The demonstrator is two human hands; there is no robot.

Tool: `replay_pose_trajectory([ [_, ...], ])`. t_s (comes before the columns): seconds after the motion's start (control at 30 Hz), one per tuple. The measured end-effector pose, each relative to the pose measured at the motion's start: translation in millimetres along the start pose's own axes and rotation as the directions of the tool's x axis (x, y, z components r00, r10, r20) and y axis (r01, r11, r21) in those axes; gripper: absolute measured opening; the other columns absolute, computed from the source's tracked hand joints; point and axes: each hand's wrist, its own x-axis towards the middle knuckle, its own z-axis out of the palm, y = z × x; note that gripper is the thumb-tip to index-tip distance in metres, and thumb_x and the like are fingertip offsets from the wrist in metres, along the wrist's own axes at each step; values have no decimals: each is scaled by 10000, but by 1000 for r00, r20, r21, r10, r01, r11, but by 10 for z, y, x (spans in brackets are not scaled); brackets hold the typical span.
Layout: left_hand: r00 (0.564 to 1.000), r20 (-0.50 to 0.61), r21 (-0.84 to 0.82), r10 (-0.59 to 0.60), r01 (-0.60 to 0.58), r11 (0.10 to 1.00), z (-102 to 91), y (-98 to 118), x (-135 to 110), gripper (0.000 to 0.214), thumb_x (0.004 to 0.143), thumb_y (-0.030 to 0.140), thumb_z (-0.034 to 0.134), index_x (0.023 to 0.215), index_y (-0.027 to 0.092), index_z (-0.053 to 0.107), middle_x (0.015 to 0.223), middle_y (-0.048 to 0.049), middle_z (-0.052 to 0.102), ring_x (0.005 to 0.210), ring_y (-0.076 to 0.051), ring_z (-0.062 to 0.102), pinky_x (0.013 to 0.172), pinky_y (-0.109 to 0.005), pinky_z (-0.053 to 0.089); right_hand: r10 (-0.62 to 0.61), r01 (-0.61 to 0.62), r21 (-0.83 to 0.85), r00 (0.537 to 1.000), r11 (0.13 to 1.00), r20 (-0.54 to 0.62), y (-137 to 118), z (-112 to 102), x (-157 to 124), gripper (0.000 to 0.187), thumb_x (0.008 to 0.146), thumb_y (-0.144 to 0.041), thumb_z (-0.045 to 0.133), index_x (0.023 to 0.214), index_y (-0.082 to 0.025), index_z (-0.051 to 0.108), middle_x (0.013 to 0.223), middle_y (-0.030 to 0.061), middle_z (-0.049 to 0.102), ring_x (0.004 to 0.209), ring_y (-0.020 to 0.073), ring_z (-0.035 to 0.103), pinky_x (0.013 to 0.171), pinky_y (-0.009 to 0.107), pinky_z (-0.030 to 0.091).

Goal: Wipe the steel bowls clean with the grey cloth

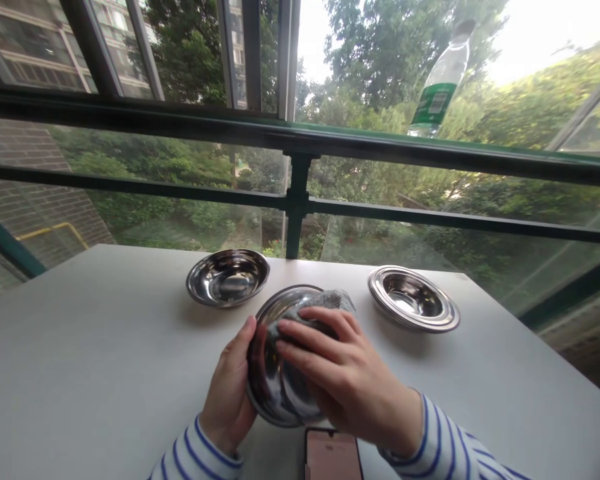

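My left hand (pixel 233 380) grips the left rim of a shiny steel bowl (pixel 270 373), thumb on the near face and the other fingers hidden behind it. The bowl is tilted up above the table, its outer side seemingly toward me. A grey cloth (pixel 337 300) lies against the bowl's upper right, under my right hand (pixel 343 367). That hand presses the cloth onto the metal with its fingers close together; part of the cloth sticks out past the fingertips.
On the white table (pixel 105 373) a steel bowl (pixel 230 280) stands at the back left. Wide-rimmed steel bowls (pixel 415 300), seemingly stacked, stand at the back right. A phone (pixel 333 457) lies at the front edge. A plastic bottle (pixel 436 93) stands on the green railing (pixel 220 130) behind.
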Motion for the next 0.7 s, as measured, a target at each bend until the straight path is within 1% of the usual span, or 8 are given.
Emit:
replay_pose_trajectory([
  [0.07,1000,-6,-8,8,-8,1000,-4,12,3,131,766,243,637,789,116,659,688,-18,681,610,-123,628,752,-276,529,-78,77,22,995,997,55,-89,7,16,331,890,-184,423,1199,-207,541,1335,-20,497,1197,240,369,926,411,357],
  [0.13,1000,-11,-4,13,-13,1000,-2,13,1,135,765,249,638,781,116,657,684,-17,679,611,-122,629,755,-275,527,-101,100,18,993,995,65,-119,12,25,318,895,-187,426,1188,-207,547,1329,-17,503,1196,222,377,916,391,364],
  [0.3,1000,-2,13,-17,17,1000,12,-29,-12,118,769,225,630,807,118,662,757,-52,710,798,-200,671,801,-301,514,75,-78,-48,996,996,-56,-7,-2,19,338,883,-202,464,1213,-185,534,1310,53,518,1179,261,397,921,430,370],
  [0.33,1000,-6,13,-21,21,1000,15,-32,-12,124,769,226,628,818,118,665,782,-61,717,833,-213,670,809,-308,513,84,-87,-50,995,995,-59,3,-7,16,344,878,-204,470,1216,-185,533,1308,59,519,1178,267,398,923,438,370],
  [0.4,1000,-15,4,-26,26,1000,25,-18,-9,143,776,229,618,848,117,671,836,-75,724,875,-227,666,825,-320,511,32,-33,-43,999,999,-26,-16,-10,8,338,873,-206,475,1204,-195,545,1307,50,523,1180,264,398,918,432,377],
  [0.53,1000,-20,-25,-5,4,1000,57,65,10,228,816,257,558,939,105,676,946,-97,721,912,-237,660,851,-339,507,-138,141,-36,989,989,59,-122,13,-15,322,895,-174,425,1182,-207,567,1335,-19,497,1170,227,410,905,388,382],
  [0.63,997,-70,-21,32,-34,999,61,113,37,248,831,257,529,945,98,682,933,-98,726,911,-239,661,860,-350,507,-181,185,-49,981,982,69,-127,38,-37,326,905,-171,418,1190,-231,563,1341,-51,487,1148,212,430,887,374,386],
  [0.7,993,-110,-18,49,-52,998,50,116,56,246,833,250,525,950,99,681,911,-93,731,893,-235,667,858,-356,510,-180,183,-63,982,981,55,-102,64,-48,309,900,-180,440,1171,-236,577,1320,-43,510,1128,208,450,866,370,399],
])
